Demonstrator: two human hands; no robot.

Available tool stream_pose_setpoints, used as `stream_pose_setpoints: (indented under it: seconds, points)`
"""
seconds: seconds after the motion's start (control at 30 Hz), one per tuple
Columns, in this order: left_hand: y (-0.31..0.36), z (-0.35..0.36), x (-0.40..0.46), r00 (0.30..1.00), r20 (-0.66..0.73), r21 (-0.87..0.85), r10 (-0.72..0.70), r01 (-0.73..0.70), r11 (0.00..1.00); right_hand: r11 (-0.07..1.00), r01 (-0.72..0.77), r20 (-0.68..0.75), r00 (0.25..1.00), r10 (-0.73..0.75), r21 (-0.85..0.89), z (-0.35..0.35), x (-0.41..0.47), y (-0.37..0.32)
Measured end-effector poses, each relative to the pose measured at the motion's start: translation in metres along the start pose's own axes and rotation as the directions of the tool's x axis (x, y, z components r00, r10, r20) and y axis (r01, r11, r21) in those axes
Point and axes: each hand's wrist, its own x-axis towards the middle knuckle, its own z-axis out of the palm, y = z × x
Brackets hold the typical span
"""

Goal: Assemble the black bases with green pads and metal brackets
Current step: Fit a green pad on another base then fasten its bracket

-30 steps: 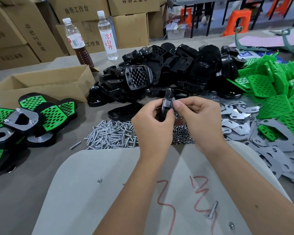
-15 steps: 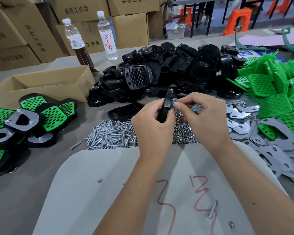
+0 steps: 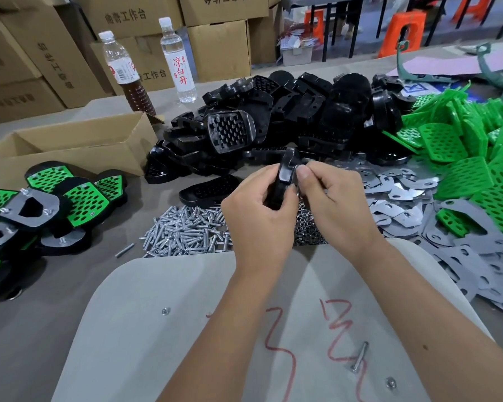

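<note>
My left hand [image 3: 259, 216] grips a black base [image 3: 285, 172] held on edge above the table's middle. My right hand [image 3: 334, 204] pinches at its right side with thumb and forefinger; a small metal part shows at the fingertips, too small to identify. A heap of black bases [image 3: 288, 117] lies behind. Green pads [image 3: 462, 146] pile up at the right. Flat metal brackets [image 3: 436, 227] spread across the right side. Bolts [image 3: 186, 230] and nuts [image 3: 308, 227] lie under my hands. Finished assemblies [image 3: 41, 204] with green pads and brackets sit at the left.
An open cardboard box [image 3: 70, 146] stands at the back left, two bottles [image 3: 174, 59] behind it. A grey board [image 3: 157, 329] with red marks lies in front of me, a loose bolt [image 3: 359, 356] on it. Stacked cartons line the back.
Both hands with the black base have shifted slightly; my right fingers keep working at the base's right side. Nothing else moved.
</note>
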Motion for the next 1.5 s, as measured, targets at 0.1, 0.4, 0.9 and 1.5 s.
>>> stream_pose_setpoints:
  seconds: [0.1,0.4,0.9,1.5]
  points:
    - [0.0010,0.0001,-0.0003,1.000,0.004,-0.020,-0.020,0.020,1.000,1.000,0.012,-0.077,0.997,-0.013,-0.019,0.0050,-0.0008,0.0007]
    - [-0.0015,-0.0046,0.0026,0.999,-0.022,0.037,-0.043,0.044,0.998,0.993,0.101,0.014,0.995,-0.100,-0.068,0.0048,-0.0017,0.0008]
    - [-0.0007,-0.0031,0.0014,1.000,0.028,0.039,-0.012,0.010,0.999,0.985,0.070,-0.076,0.994,-0.083,-0.158,0.0099,0.0007,0.0084]
    - [0.0028,-0.0029,-0.0002,0.995,0.013,0.009,-0.096,0.096,0.995,0.953,0.067,-0.092,0.991,-0.098,-0.297,0.0078,0.0008,0.0047]
